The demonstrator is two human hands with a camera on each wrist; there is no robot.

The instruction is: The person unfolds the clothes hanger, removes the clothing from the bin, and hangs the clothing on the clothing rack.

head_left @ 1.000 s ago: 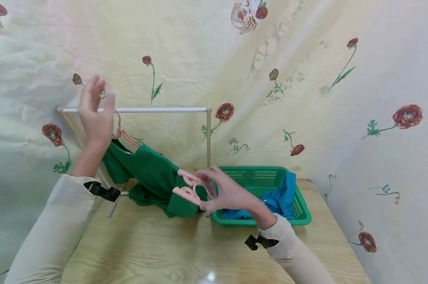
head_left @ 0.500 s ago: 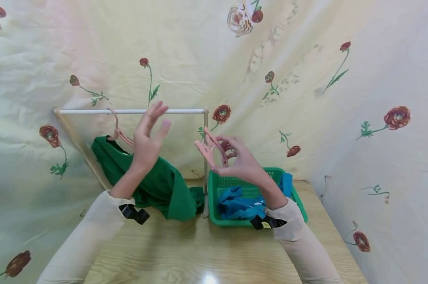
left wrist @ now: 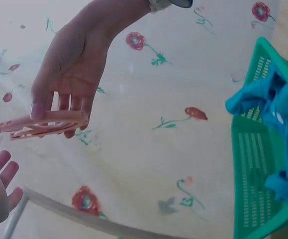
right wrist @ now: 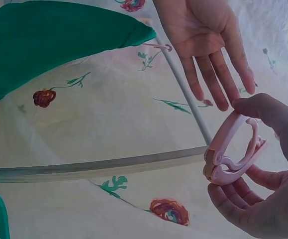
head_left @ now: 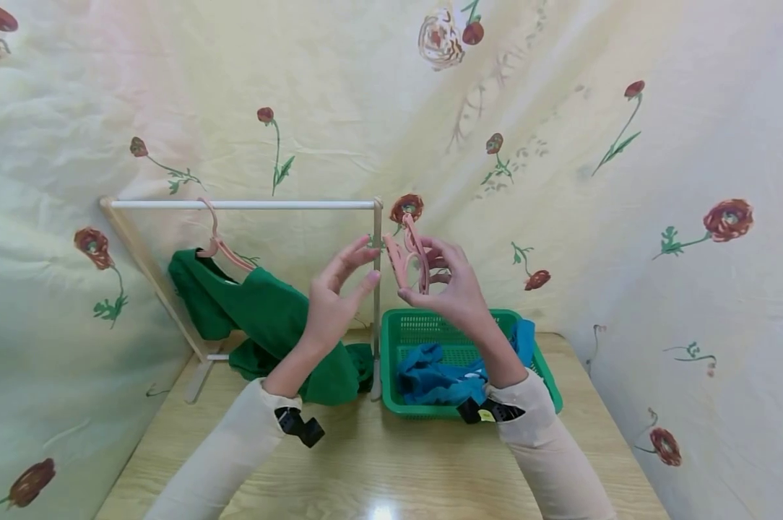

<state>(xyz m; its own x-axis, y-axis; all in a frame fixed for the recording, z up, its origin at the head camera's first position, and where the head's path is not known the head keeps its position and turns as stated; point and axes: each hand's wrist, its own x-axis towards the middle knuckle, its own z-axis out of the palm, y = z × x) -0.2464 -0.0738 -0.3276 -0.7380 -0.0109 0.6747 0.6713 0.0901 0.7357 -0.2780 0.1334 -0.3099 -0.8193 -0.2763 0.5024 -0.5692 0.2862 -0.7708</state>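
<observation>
In the head view my right hand [head_left: 459, 289] pinches a pink folding hanger [head_left: 419, 253], folded up, between thumb and fingers. The right wrist view shows the folded hanger's [right wrist: 226, 137] arms bent into a loop. Close to its left side is my left hand [head_left: 333, 300], fingers loosely extended with nothing in them. The left wrist view has those fingers [left wrist: 7, 174] right by the hanger's end. Behind and left, a green shirt [head_left: 271, 307] hangs on another pink hanger [head_left: 214, 227], hooked over the rack's white rail [head_left: 287, 205].
A green plastic basket [head_left: 391, 361] with a crumpled blue garment [head_left: 430, 375] stands on the wooden table [head_left: 443, 469], right of the rack. The rack's wooden post [head_left: 376, 318] rises beside it. A flowered cloth [head_left: 560, 238] hangs behind.
My left hand has come down from the rail and moved right, to beside the folding hanger. My right hand has lifted that hanger up and right, turning it upright. The shirt stays on the rail.
</observation>
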